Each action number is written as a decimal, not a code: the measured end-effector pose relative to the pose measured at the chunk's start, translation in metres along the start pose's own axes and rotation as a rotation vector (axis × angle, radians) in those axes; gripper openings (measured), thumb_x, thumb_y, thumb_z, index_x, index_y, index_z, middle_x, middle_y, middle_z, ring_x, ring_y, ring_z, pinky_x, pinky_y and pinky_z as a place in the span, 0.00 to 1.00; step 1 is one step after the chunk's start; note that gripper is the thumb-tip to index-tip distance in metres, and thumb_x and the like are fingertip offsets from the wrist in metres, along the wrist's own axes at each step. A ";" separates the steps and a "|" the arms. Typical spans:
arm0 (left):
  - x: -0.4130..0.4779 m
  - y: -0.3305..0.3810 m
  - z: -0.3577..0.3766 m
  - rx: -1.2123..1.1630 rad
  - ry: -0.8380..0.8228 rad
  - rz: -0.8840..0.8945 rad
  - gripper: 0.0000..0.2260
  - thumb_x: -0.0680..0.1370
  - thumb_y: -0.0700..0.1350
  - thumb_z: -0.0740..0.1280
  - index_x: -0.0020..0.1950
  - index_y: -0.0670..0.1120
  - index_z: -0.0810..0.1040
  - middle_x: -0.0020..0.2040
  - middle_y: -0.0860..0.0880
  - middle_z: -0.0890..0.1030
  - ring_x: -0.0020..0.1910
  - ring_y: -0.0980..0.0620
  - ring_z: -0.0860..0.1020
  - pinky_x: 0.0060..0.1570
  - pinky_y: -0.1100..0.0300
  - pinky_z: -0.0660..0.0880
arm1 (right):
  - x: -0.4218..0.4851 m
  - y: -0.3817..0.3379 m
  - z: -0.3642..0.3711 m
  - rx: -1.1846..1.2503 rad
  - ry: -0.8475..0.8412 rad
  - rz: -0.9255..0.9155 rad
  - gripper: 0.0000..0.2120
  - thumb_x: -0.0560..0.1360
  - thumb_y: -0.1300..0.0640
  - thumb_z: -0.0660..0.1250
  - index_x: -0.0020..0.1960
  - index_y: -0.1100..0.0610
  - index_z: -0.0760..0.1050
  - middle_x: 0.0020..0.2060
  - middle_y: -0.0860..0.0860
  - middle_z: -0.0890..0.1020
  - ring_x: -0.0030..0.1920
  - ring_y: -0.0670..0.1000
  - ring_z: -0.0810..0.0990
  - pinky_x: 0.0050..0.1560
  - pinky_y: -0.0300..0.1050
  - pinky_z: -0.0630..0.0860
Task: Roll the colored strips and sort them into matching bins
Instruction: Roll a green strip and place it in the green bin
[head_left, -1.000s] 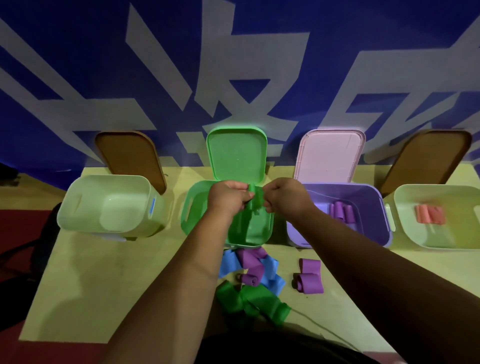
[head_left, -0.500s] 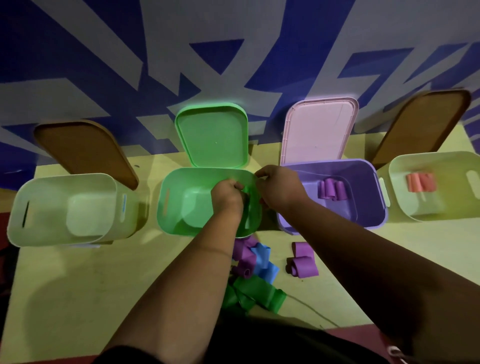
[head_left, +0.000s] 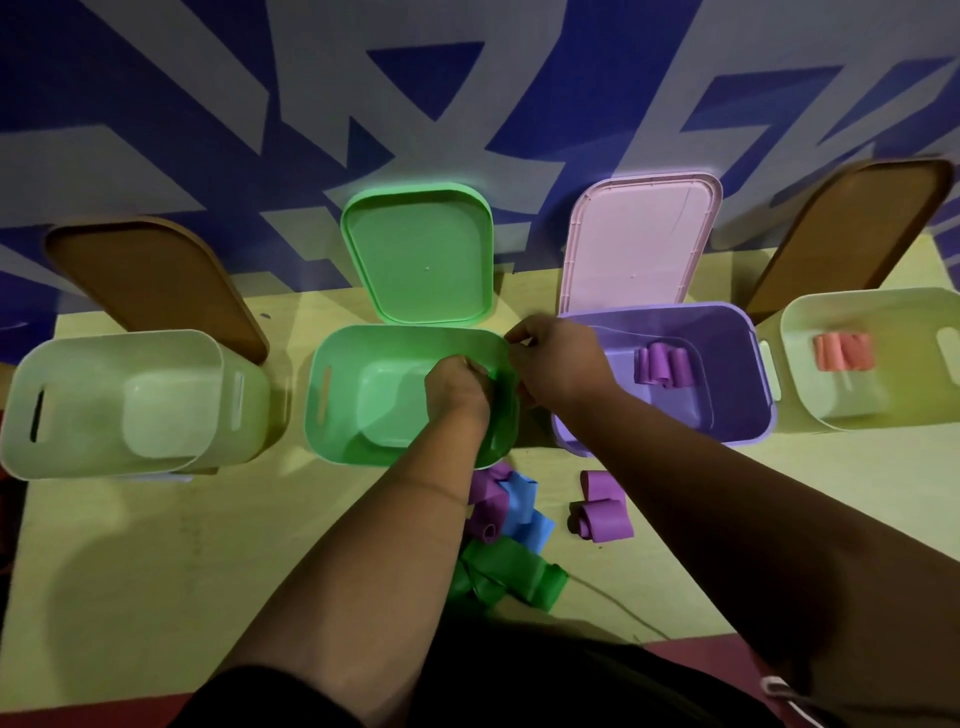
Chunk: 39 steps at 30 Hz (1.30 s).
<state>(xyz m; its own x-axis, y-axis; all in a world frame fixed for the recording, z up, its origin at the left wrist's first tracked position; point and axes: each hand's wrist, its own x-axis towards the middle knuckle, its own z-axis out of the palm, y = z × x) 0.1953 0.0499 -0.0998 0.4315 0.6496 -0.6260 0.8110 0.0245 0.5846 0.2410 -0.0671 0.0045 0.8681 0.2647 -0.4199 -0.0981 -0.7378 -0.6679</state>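
Over the right rim of the green bin (head_left: 332, 364), my left hand (head_left: 457, 389) and my right hand (head_left: 561, 364) are close together with fingers curled. They pinch a green strip (head_left: 500, 376) that blends into the bin's wall. The purple bin (head_left: 737, 415) to the right holds purple rolls (head_left: 665, 366). On the table in front lie loose strips: purple (head_left: 488, 504), blue (head_left: 527, 514), green (head_left: 509, 571), and a half-rolled purple strip (head_left: 602, 512) lying apart.
A pale bin (head_left: 130, 457) stands at the far left. Another pale bin (head_left: 810, 374) at the far right holds a coral roll (head_left: 841, 352). Lids lean on the wall: brown (head_left: 156, 280), green (head_left: 421, 260), pink (head_left: 639, 244), brown (head_left: 852, 228). A thin cable (head_left: 618, 608) crosses the table's near edge.
Both hands have lowered with the green strip from above the green bin to its right rim. The view has tilted down and leftward, showing more of the bins' insides.
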 end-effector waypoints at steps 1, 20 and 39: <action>0.000 0.000 0.000 0.008 0.014 0.015 0.13 0.86 0.39 0.61 0.56 0.38 0.85 0.54 0.40 0.83 0.52 0.41 0.79 0.50 0.56 0.73 | 0.000 -0.001 -0.001 0.002 -0.004 0.005 0.09 0.82 0.59 0.68 0.60 0.54 0.85 0.48 0.55 0.88 0.42 0.56 0.88 0.48 0.58 0.87; -0.060 0.018 -0.072 -0.010 -0.085 0.196 0.07 0.80 0.42 0.74 0.43 0.51 0.87 0.47 0.47 0.89 0.48 0.44 0.88 0.56 0.47 0.85 | -0.051 -0.004 -0.021 0.048 0.023 -0.121 0.10 0.85 0.56 0.66 0.53 0.59 0.84 0.38 0.55 0.86 0.37 0.58 0.87 0.41 0.55 0.86; -0.168 -0.121 -0.098 -0.349 0.118 0.110 0.07 0.80 0.43 0.72 0.44 0.53 0.87 0.40 0.49 0.87 0.37 0.50 0.82 0.41 0.56 0.78 | -0.151 0.056 0.050 0.172 -0.290 -0.147 0.14 0.82 0.55 0.64 0.40 0.55 0.82 0.28 0.51 0.82 0.27 0.48 0.80 0.29 0.41 0.75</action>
<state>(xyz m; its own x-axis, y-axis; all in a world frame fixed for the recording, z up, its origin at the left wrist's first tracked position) -0.0141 0.0124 -0.0155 0.4433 0.7451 -0.4983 0.5708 0.1939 0.7978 0.0796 -0.1176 -0.0004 0.7075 0.5432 -0.4521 -0.0848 -0.5699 -0.8173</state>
